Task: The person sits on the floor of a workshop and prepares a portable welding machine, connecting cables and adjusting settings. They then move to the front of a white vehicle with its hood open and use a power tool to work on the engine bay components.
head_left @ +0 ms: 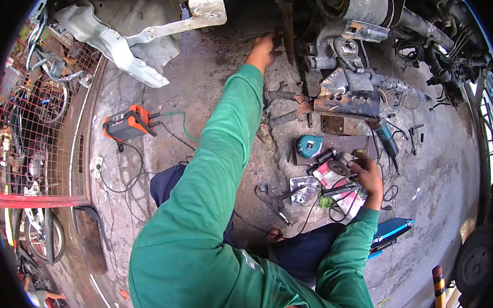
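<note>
My left arm stretches far forward under the vehicle. My left hand (pixel 265 50) is beside an upright rusty metal strip (pixel 287 33), its fingers apart; I cannot tell whether they touch it. On the right, my right hand (pixel 368 174) has its fingers curled at the head of a small angle grinder with a round disc (pixel 339 168). Part of the grip is hidden. Below the grinder lie a pink-and-white package (pixel 330 176) and a scuffed metal plate (pixel 305 190). A teal-cased tool (pixel 309 146) rests just beyond it.
A rusty channel-shaped bracket (pixel 346 104) lies ahead, with a teal power tool (pixel 386 138) nearby. An orange-and-black welding machine (pixel 128 124) stands left, its cables crossing the concrete. Pale bent sheet metal (pixel 116 41) hangs at upper left. Red-framed mesh (pixel 41 143) borders the left side.
</note>
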Motion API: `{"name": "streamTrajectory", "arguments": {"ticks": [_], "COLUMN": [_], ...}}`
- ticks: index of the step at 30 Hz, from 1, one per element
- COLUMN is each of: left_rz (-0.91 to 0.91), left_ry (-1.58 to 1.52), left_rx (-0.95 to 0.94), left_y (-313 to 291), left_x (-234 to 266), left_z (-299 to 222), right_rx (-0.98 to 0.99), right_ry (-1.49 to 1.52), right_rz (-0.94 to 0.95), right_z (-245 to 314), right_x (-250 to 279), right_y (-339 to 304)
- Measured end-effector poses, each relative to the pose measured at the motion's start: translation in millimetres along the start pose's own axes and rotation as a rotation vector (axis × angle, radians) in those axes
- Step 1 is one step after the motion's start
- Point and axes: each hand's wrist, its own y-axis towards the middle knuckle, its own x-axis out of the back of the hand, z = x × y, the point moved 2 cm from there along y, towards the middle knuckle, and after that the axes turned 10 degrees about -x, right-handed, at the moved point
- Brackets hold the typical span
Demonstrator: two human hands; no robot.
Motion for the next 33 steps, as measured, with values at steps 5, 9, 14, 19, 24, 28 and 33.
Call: {"name": "streamTrajectory", "arguments": {"ticks": [5,9,14,19,24,28,33], "left_rz": [0.102,0.212,0.247,0.369,0.389,0.422,0.456], "left_ry": [0.004,0.070,0.104,-0.022,-0.070,-0.069,-0.033], "left_rx": [0.089,-0.005,0.062,0.098,0.080,0.075,0.091], "left_y": [-14.3,-29.5,-38.8,-59.9,-60.8,-51.5,-51.5], "left_x": [1.6,-7.6,-16.0,5.8,9.1,6.2,13.6], "left_z": [2.9,-2.6,-13.2,-14.6,-10.2,-5.5,-6.0], "right_rx": [0.033,0.125,0.642,0.474,0.483,0.650,0.677], "right_ry": [0.182,0.406,0.487,0.580,0.544,0.375,0.314], "right_rz": [0.315,0.162,-0.166,-0.096,-0.239,-0.438,-0.442], "right_z": [45.7,80.4,134.5,189.2,215.9,219.1,216.2], "right_x": [-70.6,-124.9,-176.5,-198.8,-195.3,-187.8,-193.5], "right_y": [29.5,79.7,140.5,148.7,144.8,166.6,175.5]}}
